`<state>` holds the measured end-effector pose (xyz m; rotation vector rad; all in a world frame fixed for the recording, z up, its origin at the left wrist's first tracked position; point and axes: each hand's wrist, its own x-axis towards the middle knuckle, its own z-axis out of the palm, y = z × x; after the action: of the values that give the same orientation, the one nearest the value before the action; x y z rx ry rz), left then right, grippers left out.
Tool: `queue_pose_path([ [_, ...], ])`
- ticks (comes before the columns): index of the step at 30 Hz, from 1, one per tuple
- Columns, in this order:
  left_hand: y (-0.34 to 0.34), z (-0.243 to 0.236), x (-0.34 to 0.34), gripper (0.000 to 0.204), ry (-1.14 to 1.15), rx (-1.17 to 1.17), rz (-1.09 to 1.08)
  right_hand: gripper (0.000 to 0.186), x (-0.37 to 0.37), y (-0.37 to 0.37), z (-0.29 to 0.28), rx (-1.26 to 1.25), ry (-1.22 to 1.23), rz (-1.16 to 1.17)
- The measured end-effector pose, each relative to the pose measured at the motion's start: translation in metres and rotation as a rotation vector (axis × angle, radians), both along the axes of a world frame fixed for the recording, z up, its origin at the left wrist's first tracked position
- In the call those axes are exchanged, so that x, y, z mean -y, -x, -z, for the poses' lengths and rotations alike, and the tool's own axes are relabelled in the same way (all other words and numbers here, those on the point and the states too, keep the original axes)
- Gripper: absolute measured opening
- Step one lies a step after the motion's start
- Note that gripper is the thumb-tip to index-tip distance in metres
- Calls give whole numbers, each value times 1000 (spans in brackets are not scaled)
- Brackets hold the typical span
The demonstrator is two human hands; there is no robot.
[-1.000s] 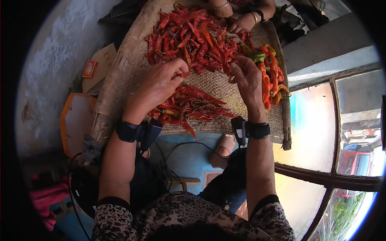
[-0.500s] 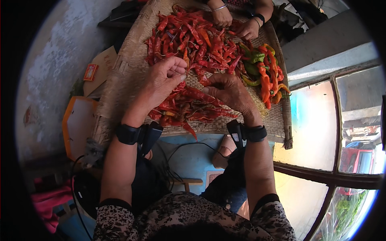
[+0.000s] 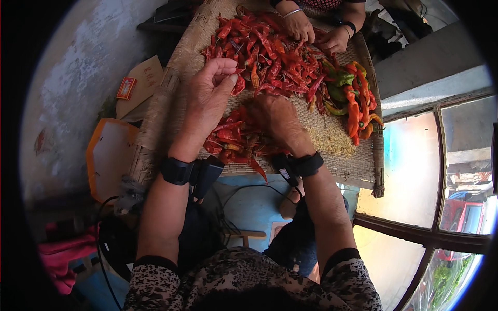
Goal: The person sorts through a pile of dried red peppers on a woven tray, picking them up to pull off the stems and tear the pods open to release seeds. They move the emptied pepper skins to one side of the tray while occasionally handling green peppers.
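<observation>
My left hand (image 3: 207, 96) is raised over a woven bamboo tray (image 3: 184, 59), thumb and fingers pinched on a red chili pepper (image 3: 238, 83). My right hand (image 3: 280, 116) is low among the dried red chilies at the tray's middle; motion blurs it and its fingertips are hard to make out. A large red chili heap (image 3: 270, 46) lies above both hands, a smaller pile (image 3: 231, 145) below them near the front edge. Green, orange and red fresh peppers (image 3: 358, 106) lie along the right side, with pale yellow seeds (image 3: 337, 145) scattered nearby.
Another person's hands (image 3: 334, 41) work at the far edge. An orange-rimmed board (image 3: 111, 160) and cardboard (image 3: 139, 90) with a small red box (image 3: 126, 88) stand by the left wall. A paned window (image 3: 402, 171) is at right, cables (image 3: 244, 186) run below the tray.
My right hand has moved left and down from the upper right into the middle chilies. My left hand has risen slightly. The view has shifted, so the tray appears further right.
</observation>
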<state>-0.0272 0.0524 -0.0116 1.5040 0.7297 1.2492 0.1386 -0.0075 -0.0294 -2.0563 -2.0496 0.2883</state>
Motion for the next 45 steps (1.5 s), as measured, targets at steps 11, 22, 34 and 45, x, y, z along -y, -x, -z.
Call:
queue_pose_path([
  [11,4,-6,3,23,18,-72,71,14,13,-34,-41,-548,-54,-72],
  [22,-2,-6,6,27,25,-195,113,71,11,-49,-47,-848,-348,250],
  [34,-2,0,7,26,46,-229,151,34,16,-21,-46,-1083,56,91],
  [45,5,0,22,18,-497,-939,173,18,33,-49,-6,-70,50,-147],
])
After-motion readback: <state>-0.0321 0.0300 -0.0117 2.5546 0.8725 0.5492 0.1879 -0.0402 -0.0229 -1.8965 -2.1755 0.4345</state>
